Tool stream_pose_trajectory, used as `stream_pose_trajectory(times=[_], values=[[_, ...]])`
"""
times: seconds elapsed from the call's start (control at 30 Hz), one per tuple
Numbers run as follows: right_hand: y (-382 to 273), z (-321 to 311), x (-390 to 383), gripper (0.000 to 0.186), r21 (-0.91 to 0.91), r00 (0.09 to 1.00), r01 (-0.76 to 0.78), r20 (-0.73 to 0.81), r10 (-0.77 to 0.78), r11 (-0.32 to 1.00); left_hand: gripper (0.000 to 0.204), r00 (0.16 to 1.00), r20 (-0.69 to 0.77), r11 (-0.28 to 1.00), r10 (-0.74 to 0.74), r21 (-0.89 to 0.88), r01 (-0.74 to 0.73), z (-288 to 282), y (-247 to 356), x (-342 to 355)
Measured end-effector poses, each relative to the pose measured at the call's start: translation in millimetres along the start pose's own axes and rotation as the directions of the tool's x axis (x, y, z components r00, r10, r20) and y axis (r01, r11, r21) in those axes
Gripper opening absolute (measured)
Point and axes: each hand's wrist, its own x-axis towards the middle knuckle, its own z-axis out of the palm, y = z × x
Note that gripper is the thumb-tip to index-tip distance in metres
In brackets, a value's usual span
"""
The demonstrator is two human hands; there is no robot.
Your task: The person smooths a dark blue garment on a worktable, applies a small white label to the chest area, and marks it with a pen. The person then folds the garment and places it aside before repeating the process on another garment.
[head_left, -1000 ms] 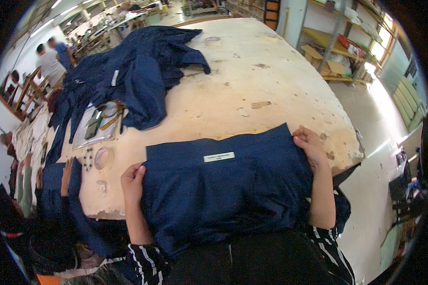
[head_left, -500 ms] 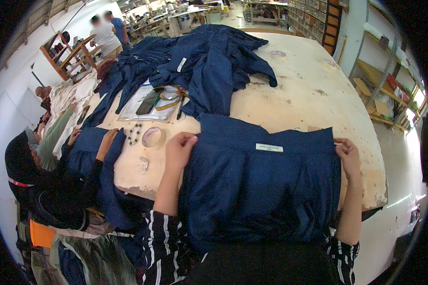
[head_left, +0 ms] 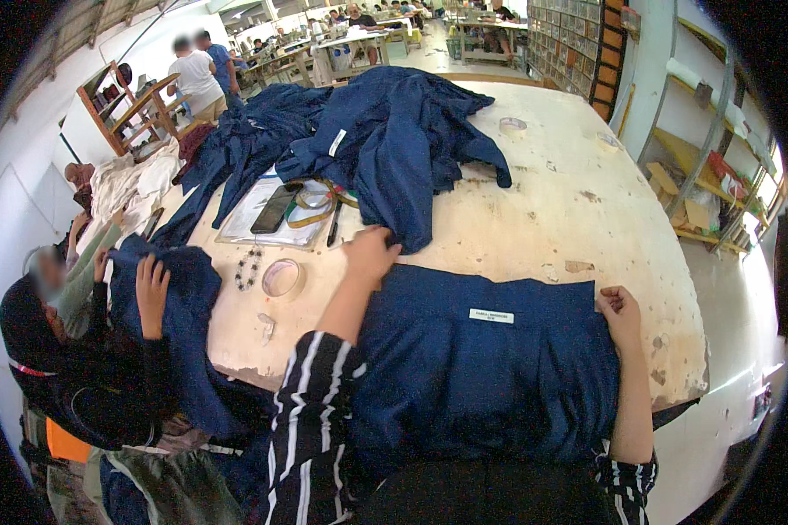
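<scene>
A navy cloth garment [head_left: 490, 376] with a white label [head_left: 491, 316] near its far edge lies over the table's near edge and hangs toward me. My right hand [head_left: 620, 315] is closed, pinching its far right corner. My left hand [head_left: 372, 255] is off this garment's far left corner. Its fingers are curled against the end of a navy sleeve [head_left: 409, 229], which hangs from a heap of navy garments [head_left: 376, 114] farther back. The left fingertips are partly hidden by the cloth.
The pale worn table [head_left: 543, 201] carries tape rolls [head_left: 283, 278], a beaded string [head_left: 249, 269], a phone [head_left: 277, 208] on a clear folder, a pen [head_left: 334, 223] and a measuring tape [head_left: 317, 210]. At left a co-worker [head_left: 79, 359] handles another navy cloth [head_left: 179, 293]. Shelving [head_left: 700, 157] stands right.
My left hand has left the labelled garment's corner and moved forward to the sleeve. The garment sits slightly lower in view, my right hand still at its corner. The co-worker's hand has shifted left.
</scene>
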Motion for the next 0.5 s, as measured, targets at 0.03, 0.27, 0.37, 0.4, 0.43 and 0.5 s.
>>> stream_pose_trajectory(times=[0.03,0.27,0.37,0.4,0.43,0.5], values=[[2,0,0,0.016,-0.012,1.000,0.026,0.014,-0.026,1.000,0.027,0.994,0.097,0.992,-0.051,0.121,0.039,2,17,12],[-10,2,-2,0.013,-0.022,1.000,0.001,0.013,0.000,1.000,0.017,0.981,-0.176,0.828,-0.084,-0.560,-0.030,-30,60,78],[-9,1,-2,0.013,-0.026,1.000,0.017,0.025,-0.016,1.000,0.033,0.919,-0.201,0.183,-0.339,-0.972,-0.145,-49,16,120],[-7,-1,-3,0.013,-0.023,0.999,0.023,0.029,-0.023,0.999,0.050,0.903,-0.176,0.030,-0.393,-0.983,-0.179,-62,16,123],[-5,1,-2,0.014,-0.051,0.999,0.017,0.035,-0.015,0.999,0.062,0.872,-0.021,0.143,-0.489,-0.988,0.056,-83,29,109],[-8,1,-2,0.015,-0.120,0.999,0.008,0.041,-0.003,0.993,0.067,0.941,0.082,0.545,-0.328,-0.797,0.259,-59,-11,116]])
